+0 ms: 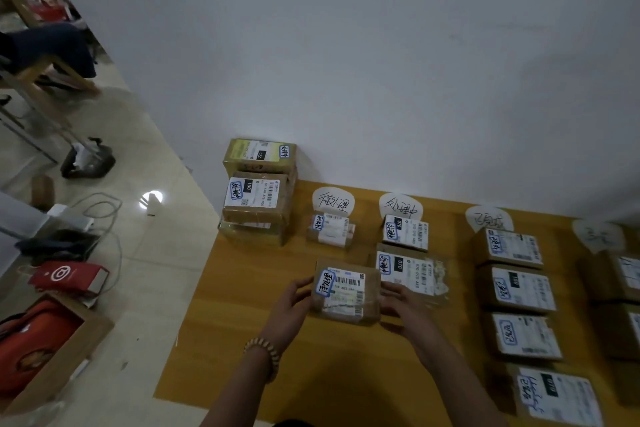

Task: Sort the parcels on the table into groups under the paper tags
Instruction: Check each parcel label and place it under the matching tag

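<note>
parcel [346,291] gripped from both sides: left hand [294,302] has fingers curled round its left edge, right hand [403,300] clasps the right edge. label faces up. it's in the first column, near the left edge of the table [214,322], closer to the front edge than the small parcel [330,229] lying just below the first paper tag [333,202]. can't tell if it rests on the surface or is lifted clear. stack of boxes [258,191] at the far left corner, against the wall. second tag [400,206]: white-labelled box [406,232], flatter packet [407,272] in front of it. third tag [489,217]: row of four boxes [519,288] running toward the front edge. fourth tag [598,236] by the right edge, blurred. bead bracelet [263,354] on left wrist.
</note>
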